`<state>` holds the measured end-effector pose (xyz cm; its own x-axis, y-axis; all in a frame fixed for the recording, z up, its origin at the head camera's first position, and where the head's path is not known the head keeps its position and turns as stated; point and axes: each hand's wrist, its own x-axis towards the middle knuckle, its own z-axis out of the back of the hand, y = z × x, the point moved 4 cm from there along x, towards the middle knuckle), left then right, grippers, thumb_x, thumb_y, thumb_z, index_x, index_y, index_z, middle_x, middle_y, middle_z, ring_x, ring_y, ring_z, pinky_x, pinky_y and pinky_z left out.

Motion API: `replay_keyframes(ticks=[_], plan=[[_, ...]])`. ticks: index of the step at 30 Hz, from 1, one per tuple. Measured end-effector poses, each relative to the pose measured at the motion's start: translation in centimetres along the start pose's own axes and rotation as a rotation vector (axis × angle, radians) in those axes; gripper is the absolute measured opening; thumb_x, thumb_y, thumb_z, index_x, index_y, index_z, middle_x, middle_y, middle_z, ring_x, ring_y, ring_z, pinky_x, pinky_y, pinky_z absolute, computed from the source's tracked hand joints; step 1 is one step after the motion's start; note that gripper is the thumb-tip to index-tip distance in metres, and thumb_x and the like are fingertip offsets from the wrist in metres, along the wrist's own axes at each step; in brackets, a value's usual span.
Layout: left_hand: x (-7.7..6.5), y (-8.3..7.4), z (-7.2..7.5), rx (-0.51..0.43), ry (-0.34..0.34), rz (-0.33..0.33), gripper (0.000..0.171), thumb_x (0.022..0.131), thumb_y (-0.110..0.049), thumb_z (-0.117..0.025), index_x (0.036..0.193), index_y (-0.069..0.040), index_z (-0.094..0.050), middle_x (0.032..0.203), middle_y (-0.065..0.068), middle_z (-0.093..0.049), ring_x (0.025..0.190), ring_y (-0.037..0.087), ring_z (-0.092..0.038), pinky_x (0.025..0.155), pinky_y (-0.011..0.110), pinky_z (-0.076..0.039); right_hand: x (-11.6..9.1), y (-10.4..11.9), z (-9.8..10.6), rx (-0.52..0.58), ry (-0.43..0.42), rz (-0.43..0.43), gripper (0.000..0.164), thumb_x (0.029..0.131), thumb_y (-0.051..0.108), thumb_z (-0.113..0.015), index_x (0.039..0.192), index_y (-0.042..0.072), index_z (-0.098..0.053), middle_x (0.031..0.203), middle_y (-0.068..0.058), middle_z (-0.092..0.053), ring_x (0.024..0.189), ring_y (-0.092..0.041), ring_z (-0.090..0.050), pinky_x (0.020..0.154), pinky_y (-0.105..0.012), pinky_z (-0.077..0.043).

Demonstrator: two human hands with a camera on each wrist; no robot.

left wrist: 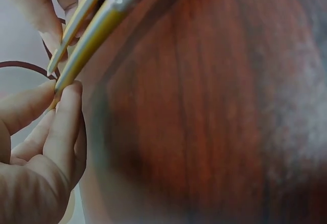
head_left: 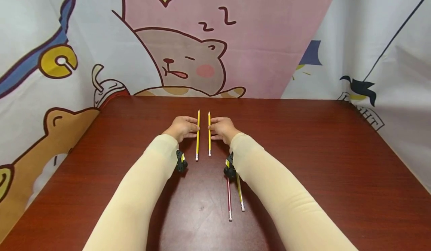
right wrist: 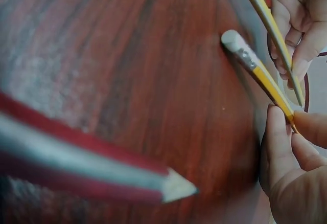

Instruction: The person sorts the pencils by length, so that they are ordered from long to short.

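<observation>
Two yellow pencils stand side by side, tips pointing away and white erasers toward me. My left hand [head_left: 183,128] pinches the left yellow pencil [head_left: 197,142] between thumb and fingers, seen close in the left wrist view. Just to its right, my right hand [head_left: 223,129] pinches the other yellow pencil [head_left: 209,142] the same way. A narrow gap separates the two in the head view. Under my right forearm lie a dark red pencil [head_left: 229,202] and another yellow pencil [head_left: 240,195], their front parts hidden by the wrist. The red one's sharpened tip [right wrist: 179,186] shows in the right wrist view.
The dark reddish-brown table [head_left: 320,150] reaches to a cloth backdrop [head_left: 262,37] printed with cartoon animals at the back and sides. A small black camera sits on each wrist, the left one [head_left: 181,162] and the right one [head_left: 230,167].
</observation>
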<state>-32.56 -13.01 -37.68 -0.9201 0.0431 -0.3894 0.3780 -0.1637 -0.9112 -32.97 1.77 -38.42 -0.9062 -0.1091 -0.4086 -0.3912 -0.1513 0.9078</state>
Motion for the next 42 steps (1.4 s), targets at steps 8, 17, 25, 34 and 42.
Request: replay_keyframes(ticks=[8, 17, 25, 34, 42], plan=[[0.1, 0.4, -0.5, -0.026, 0.006, -0.003, 0.042, 0.09, 0.011, -0.057, 0.131, 0.01, -0.049, 0.096, 0.014, -0.06, 0.076, 0.014, -0.059, 0.079, 0.033, -0.058, -0.2, 0.2, -0.7, -0.042, -0.005, 0.002, 0.041, 0.092, -0.006, -0.055, 0.133, -0.001, -0.053, 0.106, -0.012, -0.058, 0.083, -0.02, -0.056, 0.06, -0.026, -0.053], [0.0, 0.2, -1.3, 0.029, -0.043, -0.004, 0.038, 0.087, 0.014, -0.058, 0.125, 0.012, -0.053, 0.099, 0.016, -0.058, 0.083, 0.019, -0.061, 0.085, 0.038, -0.056, -0.5, 0.5, -0.8, -0.126, -0.037, 0.006, 0.039, 0.092, -0.006, -0.055, 0.131, -0.001, -0.055, 0.104, -0.013, -0.059, 0.082, -0.019, -0.055, 0.072, -0.033, -0.058], [0.1, 0.0, -1.7, 0.167, -0.123, -0.028, 0.035, 0.084, 0.015, -0.061, 0.119, 0.012, -0.059, 0.117, 0.027, -0.059, 0.103, 0.034, -0.065, 0.084, 0.039, -0.056, -0.6, 0.8, -0.7, -0.179, -0.06, 0.0, 0.038, 0.092, -0.006, -0.055, 0.129, -0.002, -0.057, 0.113, -0.016, -0.06, 0.091, -0.022, -0.058, 0.083, -0.04, -0.057], [0.4, 0.1, -1.3, 0.239, -0.163, -0.026, 0.029, 0.081, 0.014, -0.067, 0.11, 0.009, -0.064, 0.112, 0.024, -0.06, 0.089, 0.031, -0.068, 0.076, 0.035, -0.059, -0.3, 0.7, -0.7, -0.177, -0.053, -0.012, 0.036, 0.092, -0.005, -0.056, 0.128, -0.001, -0.058, 0.104, -0.012, -0.059, 0.081, -0.019, -0.054, 0.08, -0.037, -0.058], [0.3, 0.3, -1.1, 0.217, -0.142, -0.051, 0.032, 0.082, 0.014, -0.066, 0.113, 0.008, -0.063, 0.108, 0.024, -0.063, 0.093, 0.032, -0.068, 0.077, 0.036, -0.059, -0.3, 0.8, -0.9, -0.238, -0.07, 0.007, 0.035, 0.091, -0.006, -0.057, 0.126, -0.002, -0.059, 0.109, -0.016, -0.063, 0.084, -0.021, -0.058, 0.078, -0.037, -0.058]])
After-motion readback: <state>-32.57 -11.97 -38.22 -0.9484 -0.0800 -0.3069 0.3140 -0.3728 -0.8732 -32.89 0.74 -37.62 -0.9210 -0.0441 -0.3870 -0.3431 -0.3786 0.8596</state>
